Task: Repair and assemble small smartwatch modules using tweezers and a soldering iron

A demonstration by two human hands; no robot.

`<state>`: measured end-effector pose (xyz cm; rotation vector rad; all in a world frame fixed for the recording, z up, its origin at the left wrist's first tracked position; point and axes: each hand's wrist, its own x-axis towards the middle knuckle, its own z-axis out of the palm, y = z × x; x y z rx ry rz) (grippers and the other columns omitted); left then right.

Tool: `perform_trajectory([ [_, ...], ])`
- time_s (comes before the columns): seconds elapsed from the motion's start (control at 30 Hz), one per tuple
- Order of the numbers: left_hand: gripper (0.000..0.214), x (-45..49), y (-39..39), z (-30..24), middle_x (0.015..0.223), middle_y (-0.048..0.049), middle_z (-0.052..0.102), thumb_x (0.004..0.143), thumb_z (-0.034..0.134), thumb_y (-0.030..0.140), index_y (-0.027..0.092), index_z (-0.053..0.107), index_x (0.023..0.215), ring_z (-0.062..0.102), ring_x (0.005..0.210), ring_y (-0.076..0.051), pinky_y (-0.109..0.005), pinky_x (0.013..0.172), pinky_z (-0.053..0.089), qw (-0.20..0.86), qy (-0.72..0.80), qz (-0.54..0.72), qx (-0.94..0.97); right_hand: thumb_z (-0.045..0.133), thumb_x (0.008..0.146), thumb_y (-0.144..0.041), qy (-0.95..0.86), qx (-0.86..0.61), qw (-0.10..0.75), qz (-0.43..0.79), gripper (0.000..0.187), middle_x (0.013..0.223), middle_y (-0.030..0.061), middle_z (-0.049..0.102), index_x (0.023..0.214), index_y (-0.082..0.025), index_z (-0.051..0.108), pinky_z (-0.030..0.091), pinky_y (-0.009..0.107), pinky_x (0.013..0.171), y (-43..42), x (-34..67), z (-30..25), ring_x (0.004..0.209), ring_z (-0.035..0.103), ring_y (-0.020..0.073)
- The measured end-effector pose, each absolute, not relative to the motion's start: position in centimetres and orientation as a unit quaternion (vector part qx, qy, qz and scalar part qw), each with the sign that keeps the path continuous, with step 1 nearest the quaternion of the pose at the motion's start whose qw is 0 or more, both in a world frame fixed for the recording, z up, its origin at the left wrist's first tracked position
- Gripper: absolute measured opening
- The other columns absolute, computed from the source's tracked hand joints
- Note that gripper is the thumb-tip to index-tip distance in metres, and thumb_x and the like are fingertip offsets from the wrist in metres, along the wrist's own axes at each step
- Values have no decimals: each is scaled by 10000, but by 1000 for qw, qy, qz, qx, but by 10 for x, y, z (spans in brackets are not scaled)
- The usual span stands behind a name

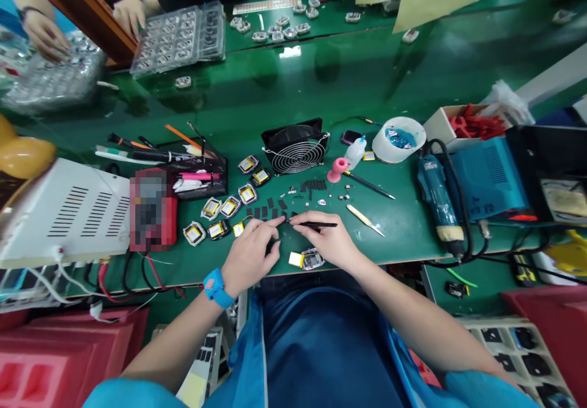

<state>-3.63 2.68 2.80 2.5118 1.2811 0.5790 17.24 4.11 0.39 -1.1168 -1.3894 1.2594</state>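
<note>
My right hand (331,237) holds black tweezers (321,224), their tip pointing left. Close to that tip, my left hand (251,252) stretches its index finger toward a small dark piece, with the thumb held apart; nothing shows in its grip. Small black rectangular pads (270,202) lie in loose rows just beyond both hands. Below my right hand rests a small device casing (313,259) with a yellow-edged battery (296,259) at its left side. Several similar casings with batteries (230,207) are grouped left of the pads.
A metal-grilled fan (296,148) stands behind the pads. To the right are a squeeze bottle (356,152), white tub (398,140), wooden-handled blade (365,220) and electric screwdriver (438,197). A red meter (153,209) and pen holder (202,178) stand left. Co-workers' hands (46,35) work across the bench.
</note>
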Motion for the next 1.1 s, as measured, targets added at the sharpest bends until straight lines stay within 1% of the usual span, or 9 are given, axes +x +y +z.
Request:
perform_trajectory([
  [0.17, 134, -33, 27, 30, 1297, -90, 724, 926, 557, 86, 215, 524, 927, 614, 962, -234, -380, 807, 573, 121, 433, 179, 875, 715, 874, -415, -525, -477, 446, 546, 221, 747, 22, 747, 861, -197, 747, 553, 263, 556, 33, 187, 4, 611, 682, 153],
  [0.33, 82, -29, 13, 29, 1229, -87, 739, 958, 611, 172, 206, 560, 1012, 642, 1028, -227, -390, 872, 572, 211, 424, 219, 853, 559, 982, -577, -567, -506, 391, 519, 406, 631, -10, 656, 853, -199, 629, 491, 258, 523, 24, 226, 15, 531, 619, 133],
  [0.5, 246, -23, 3, 19, 1225, -78, 732, 974, 658, 232, 215, 605, 1214, 650, 1103, -231, -415, 940, 557, 244, 350, 227, 875, 321, 1087, -504, -755, -544, 215, 297, 476, 630, 15, 604, 743, -232, 505, 367, 301, 551, 14, 251, 25, 557, 568, 168],
  [0.57, 241, -22, 2, 16, 1164, -62, 749, 978, 638, 182, 220, 625, 1216, 655, 1071, -215, -387, 912, 562, 231, 346, 238, 878, 348, 1086, -449, -787, -572, 128, 192, 427, 659, 43, 618, 759, -230, 512, 307, 321, 542, 11, 252, 25, 560, 566, 193],
  [0.63, 238, -21, 1, 15, 1110, -51, 759, 971, 627, 145, 225, 648, 1194, 664, 1031, -202, -365, 884, 567, 223, 348, 248, 876, 412, 1070, -421, -790, -596, 89, 115, 363, 732, 80, 643, 799, -219, 544, 299, 331, 547, 8, 251, 25, 607, 589, 219],
  [0.77, 209, -16, -2, 17, 1010, -42, 761, 961, 604, 118, 227, 683, 1120, 683, 956, -198, -363, 856, 576, 206, 370, 257, 869, 484, 1045, -415, -789, -594, 149, 37, 284, 873, 111, 646, 893, -200, 591, 393, 342, 601, 0, 244, 27, 743, 608, 247],
  [0.9, 114, -4, -7, 21, 1026, -59, 742, 938, 608, 113, 203, 668, 975, 705, 954, -186, -339, 854, 598, 239, 430, 293, 820, 497, 1044, -354, -819, -519, 220, 102, 238, 886, 89, 647, 920, -195, 622, 484, 341, 682, -16, 226, 28, 788, 596, 226],
  [1.0, 95, 5, -11, 22, 1032, -54, 745, 910, 609, 107, 198, 633, 910, 729, 948, -177, -315, 827, 618, 288, 471, 318, 771, 574, 1010, -435, -826, -487, 246, 142, 287, 1014, 133, 664, 1024, -161, 658, 519, 376, 754, -29, 207, 21, 882, 590, 253],
  [1.1, 56, 9, -12, 22, 937, -26, 754, 919, 610, 153, 202, 636, 911, 745, 862, -166, -297, 774, 641, 346, 512, 321, 717, 648, 962, -483, -822, -498, 251, 117, 358, 1121, 173, 657, 1109, -157, 676, 509, 419, 770, -38, 192, 10, 937, 568, 287],
])
